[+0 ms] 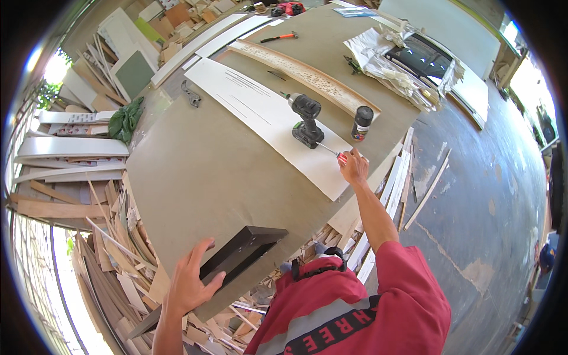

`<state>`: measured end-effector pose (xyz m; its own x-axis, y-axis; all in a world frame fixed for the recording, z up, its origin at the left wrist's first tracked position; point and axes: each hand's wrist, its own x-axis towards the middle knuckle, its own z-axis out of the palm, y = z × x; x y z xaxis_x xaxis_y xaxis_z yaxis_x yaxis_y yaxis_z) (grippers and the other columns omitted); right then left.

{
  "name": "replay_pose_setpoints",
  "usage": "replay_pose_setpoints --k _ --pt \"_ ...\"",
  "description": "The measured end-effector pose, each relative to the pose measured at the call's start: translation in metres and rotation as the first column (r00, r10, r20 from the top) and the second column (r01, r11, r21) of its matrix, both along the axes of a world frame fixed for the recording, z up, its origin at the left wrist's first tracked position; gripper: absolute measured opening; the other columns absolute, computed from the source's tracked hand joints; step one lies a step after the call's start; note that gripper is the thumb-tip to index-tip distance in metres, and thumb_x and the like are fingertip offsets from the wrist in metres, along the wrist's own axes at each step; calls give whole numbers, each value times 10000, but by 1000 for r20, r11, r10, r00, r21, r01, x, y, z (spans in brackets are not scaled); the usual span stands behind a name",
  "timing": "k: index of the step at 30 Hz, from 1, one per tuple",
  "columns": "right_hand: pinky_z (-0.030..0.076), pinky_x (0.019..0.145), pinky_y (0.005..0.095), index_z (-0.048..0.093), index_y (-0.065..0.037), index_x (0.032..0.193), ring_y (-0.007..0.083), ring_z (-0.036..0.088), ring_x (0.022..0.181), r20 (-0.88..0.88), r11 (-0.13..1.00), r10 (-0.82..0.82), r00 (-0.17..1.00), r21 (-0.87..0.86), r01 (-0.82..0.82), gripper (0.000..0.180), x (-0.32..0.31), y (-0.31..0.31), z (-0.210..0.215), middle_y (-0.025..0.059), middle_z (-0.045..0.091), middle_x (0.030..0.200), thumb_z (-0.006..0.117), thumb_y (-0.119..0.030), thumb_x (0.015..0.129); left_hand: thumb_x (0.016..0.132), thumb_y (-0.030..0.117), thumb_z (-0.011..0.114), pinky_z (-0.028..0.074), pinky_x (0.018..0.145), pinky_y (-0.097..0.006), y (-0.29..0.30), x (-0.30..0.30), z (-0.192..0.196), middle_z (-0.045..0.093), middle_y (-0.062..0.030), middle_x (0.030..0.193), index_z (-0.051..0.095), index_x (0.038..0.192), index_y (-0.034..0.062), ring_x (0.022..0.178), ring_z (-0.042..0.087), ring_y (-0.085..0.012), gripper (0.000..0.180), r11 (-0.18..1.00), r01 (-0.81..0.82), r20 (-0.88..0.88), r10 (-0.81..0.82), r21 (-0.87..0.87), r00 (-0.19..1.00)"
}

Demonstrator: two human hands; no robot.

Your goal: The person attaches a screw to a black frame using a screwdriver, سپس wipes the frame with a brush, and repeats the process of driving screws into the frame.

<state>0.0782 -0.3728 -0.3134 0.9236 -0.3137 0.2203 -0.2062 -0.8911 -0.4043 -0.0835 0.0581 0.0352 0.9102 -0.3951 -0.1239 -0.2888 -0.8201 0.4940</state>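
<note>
While left hand (188,284) spreads over frame (241,241), right (355,168) grips screwdriver (341,158)

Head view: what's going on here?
A person's right hand holds a red-handled screwdriver, shaft pointing toward the drill, which stands on a white board. The left hand is at a dark frame on the table's near edge; whether it grips is unclear. A black can stands beside the board.

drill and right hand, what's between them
In the head view, the screwdriver lies between the drill and the right hand: handle at the fingers, shaft toward the drill's base, white board beneath.
</note>
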Motion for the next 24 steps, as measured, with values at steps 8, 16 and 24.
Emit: replay_pose_setpoints --k 8,16,24 --pt "523 850 431 729 -91 994 309 664 940 -39 998 40 998 42 -39 213 15 -9 -10 83 645 1094 745 -201 813 644 138 836 479 1021 -421 33 -37 -4 660 -217 1224 547 1310 -13 1151 648 -353 741 980 -187 41 190 -66 981" --pt "509 788 471 700 -54 927 362 645 906 21 998 28 999 57 -30 117 14 -5 -20 139 625 977 702 -95 817 690 211 845 502 976 -431 42 -44 -7 661 -217 1207 572 1314 25 1118 644 -406 706 978 -194 117 202 -72 972" --pt "492 798 504 700 -43 951 391 640 910 -52 992 126 991 -19 -127 153 22 -21 -23 163 649 985 720 -144 838 713 227 838 516 940 -417 50 -51 -3 657 -186 1201 577 1306 48 1079 650 -388 673 968 -233 116 242 -89 963"
